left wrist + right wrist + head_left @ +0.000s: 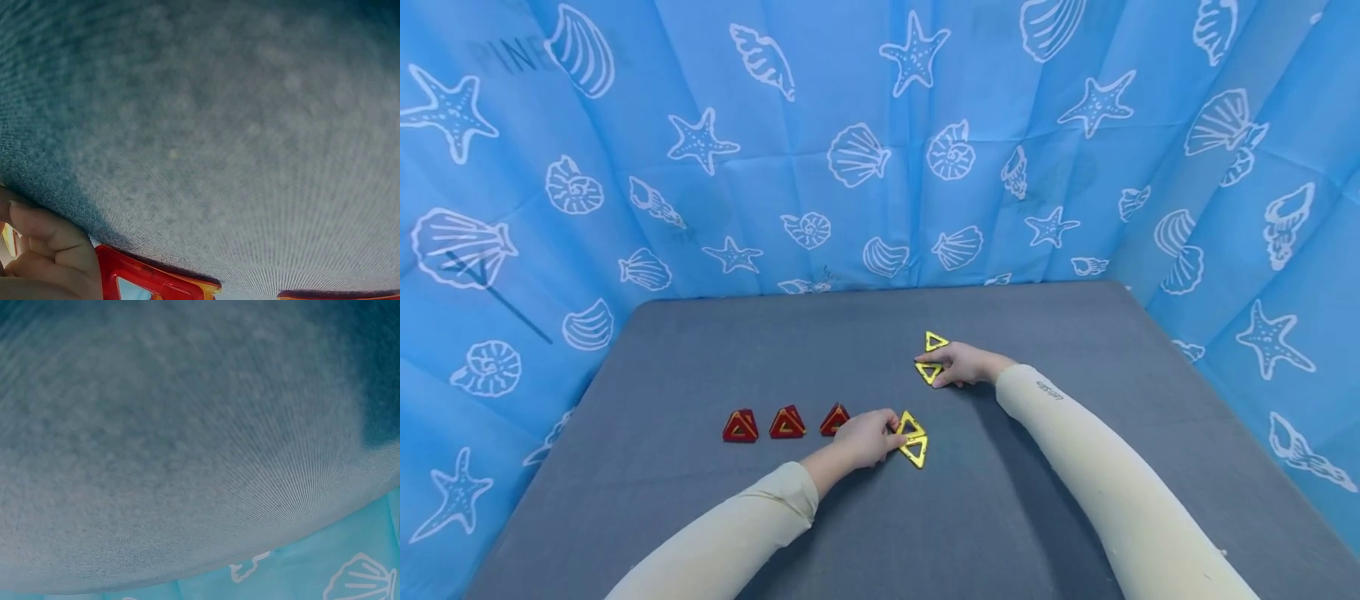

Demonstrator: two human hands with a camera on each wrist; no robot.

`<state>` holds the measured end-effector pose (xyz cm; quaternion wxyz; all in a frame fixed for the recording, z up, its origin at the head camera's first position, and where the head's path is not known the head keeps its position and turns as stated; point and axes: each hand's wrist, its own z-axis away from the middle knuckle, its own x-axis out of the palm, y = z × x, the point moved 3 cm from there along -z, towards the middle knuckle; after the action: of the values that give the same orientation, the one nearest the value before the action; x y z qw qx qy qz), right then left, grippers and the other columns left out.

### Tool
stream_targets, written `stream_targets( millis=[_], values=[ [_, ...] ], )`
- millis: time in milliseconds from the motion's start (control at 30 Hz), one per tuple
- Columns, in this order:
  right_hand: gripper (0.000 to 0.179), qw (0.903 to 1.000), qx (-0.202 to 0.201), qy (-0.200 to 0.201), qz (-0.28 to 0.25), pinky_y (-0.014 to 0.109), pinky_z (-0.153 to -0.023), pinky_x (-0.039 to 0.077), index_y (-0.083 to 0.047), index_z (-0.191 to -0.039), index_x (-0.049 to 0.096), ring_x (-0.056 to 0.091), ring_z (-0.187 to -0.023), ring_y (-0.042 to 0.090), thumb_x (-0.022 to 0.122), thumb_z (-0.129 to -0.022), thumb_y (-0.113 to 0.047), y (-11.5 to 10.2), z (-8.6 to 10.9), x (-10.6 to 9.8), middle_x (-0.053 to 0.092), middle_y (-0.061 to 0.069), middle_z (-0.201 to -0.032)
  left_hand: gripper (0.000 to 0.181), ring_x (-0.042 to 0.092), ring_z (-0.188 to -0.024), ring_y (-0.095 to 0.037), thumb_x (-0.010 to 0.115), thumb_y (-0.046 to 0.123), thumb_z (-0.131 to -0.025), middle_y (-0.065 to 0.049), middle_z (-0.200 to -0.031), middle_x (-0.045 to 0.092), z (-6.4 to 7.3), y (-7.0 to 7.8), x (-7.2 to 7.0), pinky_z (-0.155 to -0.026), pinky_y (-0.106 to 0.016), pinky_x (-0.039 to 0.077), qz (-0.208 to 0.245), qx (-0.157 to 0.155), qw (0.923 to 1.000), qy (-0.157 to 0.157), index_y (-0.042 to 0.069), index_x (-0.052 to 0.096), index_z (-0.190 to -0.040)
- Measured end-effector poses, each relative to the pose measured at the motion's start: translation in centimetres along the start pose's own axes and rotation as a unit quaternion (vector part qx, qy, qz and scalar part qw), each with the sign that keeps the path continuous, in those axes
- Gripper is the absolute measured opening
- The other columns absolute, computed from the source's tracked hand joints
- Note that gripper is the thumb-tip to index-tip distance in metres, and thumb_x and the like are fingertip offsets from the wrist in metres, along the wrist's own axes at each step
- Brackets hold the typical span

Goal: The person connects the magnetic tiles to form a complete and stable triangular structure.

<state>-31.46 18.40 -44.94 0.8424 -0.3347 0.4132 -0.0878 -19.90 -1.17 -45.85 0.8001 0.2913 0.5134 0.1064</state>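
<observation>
In the head view my left hand [867,437] pinches a pair of yellow triangle magnetic tiles [917,451] near the middle of the table, edge against edge. Farther back, my right hand [958,364] has its finger and thumb around a yellow triangle tile [928,370]. Another yellow triangle tile [935,341] lies just beyond that finger. Close behind the left hand stands a small red pyramid of triangle tiles [833,419], partly hidden by it. The left wrist view catches the left hand's curled fingers [53,253]; the right wrist view has no hand in it.
Two more red pyramids, one [787,422] beside the other [741,426], stand in a row to the left. Everything rests on a grey cloth-covered table [760,350]. A blue curtain with shells and starfish [880,208] hangs around its back and sides.
</observation>
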Motion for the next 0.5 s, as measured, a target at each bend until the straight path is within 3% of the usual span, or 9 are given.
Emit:
stream_targets(
  millis=[67, 167, 300, 367, 500],
  values=[
    [0.056, 0.9999, -0.012, 0.007, 0.009, 0.025, -0.051, 0.036, -0.011, -0.145, 0.047, 0.037, -0.046, 0.01, 0.067, -0.092, -0.013, -0.1, 0.2, 0.0, 0.044, -0.002, -0.059, 0.016, 0.052, -0.051, -0.013, 0.064, 0.031, -0.095, 0.001, -0.063, 0.056, 0.0, 0.1, 0.0, -0.048, -0.027, 0.036, 0.001, -0.001, 1.0, -0.002, 0.017, 0.055, -0.092],
    [0.054, 0.9989, -0.035, 0.017, 0.028, 0.026, -0.057, 0.036, -0.007, -0.143, 0.048, 0.037, -0.052, 0.011, 0.067, -0.092, -0.011, -0.5, 0.5, 0.1, 0.059, 0.003, -0.087, 0.016, 0.052, -0.051, -0.013, 0.063, 0.031, -0.095, 0.001, -0.063, 0.056, -0.1, 0.1, 0.0, -0.049, -0.027, 0.035, 0.0, -0.003, 1.0, -0.004, 0.017, 0.056, -0.092],
    [0.051, 0.9967, -0.048, 0.04, 0.053, 0.027, -0.063, 0.035, -0.005, -0.141, 0.051, 0.041, -0.064, 0.012, 0.067, -0.092, -0.01, -0.9, 0.9, 0.4, 0.058, 0.014, -0.125, 0.015, 0.052, -0.052, -0.013, 0.063, 0.031, -0.096, 0.002, -0.064, 0.056, -0.1, 0.1, 0.1, -0.049, -0.027, 0.035, -0.004, -0.003, 1.0, -0.003, 0.018, 0.056, -0.092],
    [0.051, 0.9964, -0.042, 0.054, 0.051, 0.028, -0.063, 0.036, -0.005, -0.139, 0.053, 0.043, -0.068, 0.015, 0.068, -0.091, -0.01, -1.0, 1.0, 0.5, 0.056, 0.018, -0.132, 0.015, 0.052, -0.052, -0.013, 0.063, 0.031, -0.096, 0.002, -0.064, 0.056, 0.0, 0.1, 0.1, -0.05, -0.027, 0.035, -0.004, -0.003, 1.0, -0.002, 0.018, 0.055, -0.091],
    [0.048, 0.9948, -0.024, 0.087, 0.047, 0.029, -0.068, 0.039, -0.004, -0.135, 0.058, 0.047, -0.079, 0.017, 0.071, -0.089, -0.011, -0.9, 1.3, 0.7, 0.057, 0.016, -0.129, 0.016, 0.051, -0.052, -0.013, 0.063, 0.03, -0.095, 0.002, -0.063, 0.056, 0.1, 0.3, 0.1, -0.05, -0.028, 0.035, -0.002, 0.002, 1.0, 0.001, 0.018, 0.055, -0.089]
  ],
)
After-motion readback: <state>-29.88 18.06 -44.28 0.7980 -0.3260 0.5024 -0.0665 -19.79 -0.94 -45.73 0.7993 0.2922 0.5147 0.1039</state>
